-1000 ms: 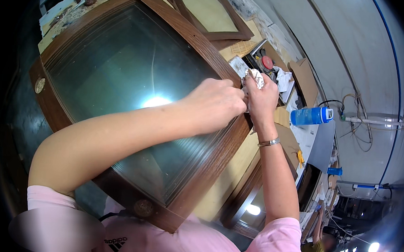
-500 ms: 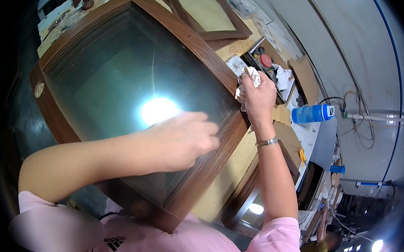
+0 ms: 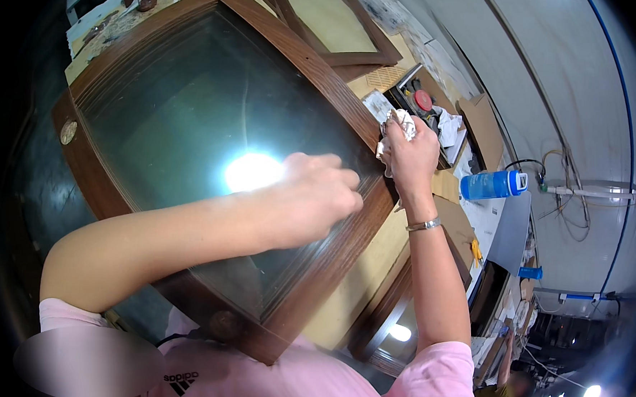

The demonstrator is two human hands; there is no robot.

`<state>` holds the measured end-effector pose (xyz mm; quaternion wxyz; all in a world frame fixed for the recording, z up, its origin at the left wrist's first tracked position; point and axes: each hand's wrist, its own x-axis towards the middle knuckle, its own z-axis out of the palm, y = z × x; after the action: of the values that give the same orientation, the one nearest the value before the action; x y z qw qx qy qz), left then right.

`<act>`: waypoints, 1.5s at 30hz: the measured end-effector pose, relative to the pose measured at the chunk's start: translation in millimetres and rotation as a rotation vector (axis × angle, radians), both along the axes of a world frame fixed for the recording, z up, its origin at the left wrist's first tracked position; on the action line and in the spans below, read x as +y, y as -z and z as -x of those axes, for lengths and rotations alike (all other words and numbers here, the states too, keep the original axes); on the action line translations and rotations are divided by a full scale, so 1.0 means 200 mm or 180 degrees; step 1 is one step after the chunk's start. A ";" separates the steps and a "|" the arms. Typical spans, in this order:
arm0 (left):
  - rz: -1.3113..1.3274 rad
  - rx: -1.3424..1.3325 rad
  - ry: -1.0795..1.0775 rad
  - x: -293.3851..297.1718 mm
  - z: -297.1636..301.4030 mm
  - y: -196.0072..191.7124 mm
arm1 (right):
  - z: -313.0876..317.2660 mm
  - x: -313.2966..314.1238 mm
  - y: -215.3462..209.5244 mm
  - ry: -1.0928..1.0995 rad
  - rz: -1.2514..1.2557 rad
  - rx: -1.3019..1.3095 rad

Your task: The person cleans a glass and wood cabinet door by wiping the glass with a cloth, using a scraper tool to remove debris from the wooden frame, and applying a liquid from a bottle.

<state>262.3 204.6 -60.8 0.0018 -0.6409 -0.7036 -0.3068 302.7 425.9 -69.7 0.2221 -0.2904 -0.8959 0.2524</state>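
A large brown wooden frame (image 3: pixel 340 257) with a dark glass panel (image 3: pixel 172 97) lies in front of me, reaching back from my body. My left hand (image 3: pixel 319 198) is curled over the glass beside the right-hand rail. Its fingers are closed and slightly blurred, and whatever they may hold is hidden. At the frame's right corner, my right hand (image 3: pixel 416 159) grips a crumpled white wad (image 3: pixel 401 122), paper or cloth. That wad is close against the wood. A metal bracelet or watch band circles my right wrist.
Smaller wooden frames lie behind (image 3: pixel 354 56) and at the lower right (image 3: pixel 379 331). Beyond my right hand are an open box (image 3: pixel 446 158) of odds and ends and a blue bottle (image 3: pixel 491 184). Jars (image 3: pixel 147 1) stand at the far left. Another person (image 3: pixel 498 395) is at the far lower right.
My left hand has moved a little to the right and away from me, toward the rail. The right hand keeps its hold on the wad. The whole view has shifted slightly.
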 end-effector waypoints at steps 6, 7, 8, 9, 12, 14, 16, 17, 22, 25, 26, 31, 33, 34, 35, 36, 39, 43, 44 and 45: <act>0.0187 -0.0148 0.0326 -0.10 0.00 -0.02 | 0.00 0.02 0.00 -0.0069 -0.0132 0.0015; 0.0107 -0.0099 0.0326 -0.11 -0.01 -0.02 | 0.00 0.02 0.00 -0.0092 -0.0173 0.0006; 0.0026 -0.0049 0.0325 -0.12 -0.03 -0.02 | 0.00 0.02 0.01 -0.0057 -0.0096 0.0029; -0.0052 -0.0003 0.0311 -0.12 -0.04 -0.02 | 0.00 0.02 0.01 -0.0057 -0.0048 0.0056; 0.0504 -0.0198 0.0699 -0.30 -0.06 -0.09 | 0.01 0.00 0.00 -0.0100 -0.0080 0.0040; 0.0809 -0.0367 0.0845 -0.44 -0.02 -0.15 | 0.00 0.00 0.00 -0.0079 -0.0113 0.0097; 0.0594 -0.0595 0.0504 -0.58 0.03 -0.13 | 0.01 0.03 0.04 -0.0070 -0.0117 0.0077; 0.0204 -0.0726 0.0105 -0.63 0.07 -0.11 | 0.00 0.06 0.05 -0.0096 -0.0328 0.0009; 0.0185 -0.0436 -0.0893 -0.76 0.10 -0.16 | -0.12 -0.18 0.00 -0.1112 -0.0503 0.0672; 0.0278 -0.0342 -0.1016 -0.83 0.08 -0.12 | -0.35 -0.61 -0.09 -0.3062 -0.0287 0.0362; 0.0246 -0.0336 -0.0988 -0.83 0.09 -0.13 | -0.44 -0.68 -0.16 -0.3576 -0.0321 0.0023; 0.0569 -0.0207 -0.0787 -0.92 0.12 -0.21 | -0.62 -0.50 -0.20 -0.3068 0.0298 0.0388; 0.0737 -0.0221 -0.0543 -0.92 0.08 -0.20 | -0.68 -0.40 -0.16 -0.1867 0.1015 0.0294; 0.0707 -0.0258 -0.0392 -0.90 0.05 -0.20 | -0.69 -0.41 -0.13 -0.1529 0.1471 0.0550; 0.0680 -0.0295 -0.0246 -0.87 0.02 -0.20 | -0.69 -0.44 -0.11 -0.1189 0.1926 0.0804; 0.0681 -0.0358 -0.0068 -0.83 -0.02 -0.19 | -0.70 -0.46 -0.08 -0.0825 0.2367 0.1031; 0.0761 -0.0612 0.0515 -0.65 -0.17 -0.16 | -0.72 -0.47 0.02 -0.0788 0.2204 0.1391; 0.0558 -0.0152 0.0112 -0.58 -0.19 -0.15 | -0.68 -0.46 0.09 -0.0927 0.1444 0.1540; 0.0457 -0.0105 -0.0134 -0.61 -0.15 -0.14 | -0.67 -0.46 0.08 -0.1014 0.1234 0.1562; 0.0488 -0.0272 -0.0402 -0.64 -0.14 -0.14 | -0.66 -0.47 0.08 -0.1045 0.0970 0.1559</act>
<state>289.7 77.1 -32.1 -0.0579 -0.5799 -0.7635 -0.2784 433.9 332.0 -85.6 0.3413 -0.1027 -0.8027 0.4782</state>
